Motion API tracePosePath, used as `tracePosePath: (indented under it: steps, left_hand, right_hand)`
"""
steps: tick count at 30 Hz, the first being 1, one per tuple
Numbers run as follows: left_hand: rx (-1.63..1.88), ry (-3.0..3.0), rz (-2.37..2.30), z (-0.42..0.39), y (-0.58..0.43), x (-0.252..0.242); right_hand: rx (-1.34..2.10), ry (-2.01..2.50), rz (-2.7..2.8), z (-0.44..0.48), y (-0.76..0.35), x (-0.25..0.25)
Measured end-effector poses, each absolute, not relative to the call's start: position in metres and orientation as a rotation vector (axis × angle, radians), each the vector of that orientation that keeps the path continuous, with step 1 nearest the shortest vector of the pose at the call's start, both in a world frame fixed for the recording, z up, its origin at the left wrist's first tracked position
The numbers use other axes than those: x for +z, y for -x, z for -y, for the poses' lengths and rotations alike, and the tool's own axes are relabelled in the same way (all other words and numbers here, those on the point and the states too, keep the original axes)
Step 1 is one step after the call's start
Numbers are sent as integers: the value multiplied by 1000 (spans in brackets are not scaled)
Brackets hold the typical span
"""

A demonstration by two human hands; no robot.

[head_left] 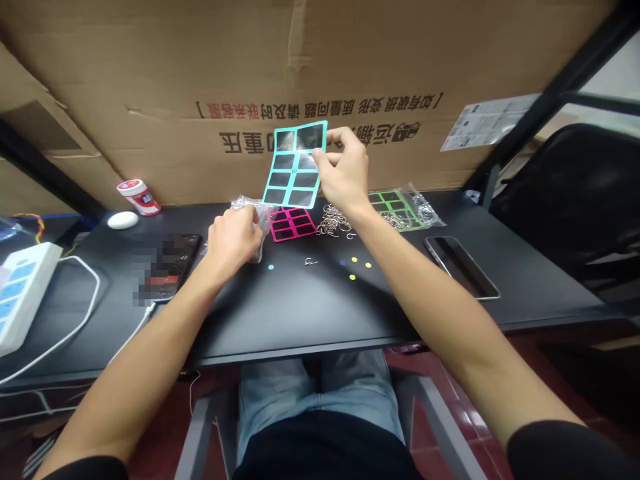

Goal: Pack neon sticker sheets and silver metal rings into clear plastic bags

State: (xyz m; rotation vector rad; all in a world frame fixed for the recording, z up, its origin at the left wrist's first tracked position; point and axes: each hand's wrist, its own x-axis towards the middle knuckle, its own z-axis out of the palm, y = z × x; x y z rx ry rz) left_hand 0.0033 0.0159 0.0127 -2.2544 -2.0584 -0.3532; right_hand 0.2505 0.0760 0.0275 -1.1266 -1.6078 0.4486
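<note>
- The right hand [345,170] pinches the right edge of a teal grid card [294,172], holding it up above the desk.
- The left hand [233,241] is curled shut on a crumpled plastic bag [259,233], low over the desk.
- A pink grid card [293,223] lies flat below the teal one, just beside a heap of metal rings [333,221].
- A green grid card [393,208] lies past the rings, near a second plastic bag [425,208].
- Small coloured dots [353,267] mark the black desk [280,317].
- A phone [463,267] lies to the right.
</note>
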Motion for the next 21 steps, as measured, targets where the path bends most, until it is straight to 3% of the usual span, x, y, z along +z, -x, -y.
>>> tracePosePath:
  steps: [8, 21]
  left_hand:
    - [-636, 2283, 2063, -17, -2, 15]
    - [-1149, 2665, 1617, -10, -17, 1]
  right_hand:
    - [263, 1200, 1789, -47, -229, 15]
    - [789, 1180, 1682, -4, -250, 6]
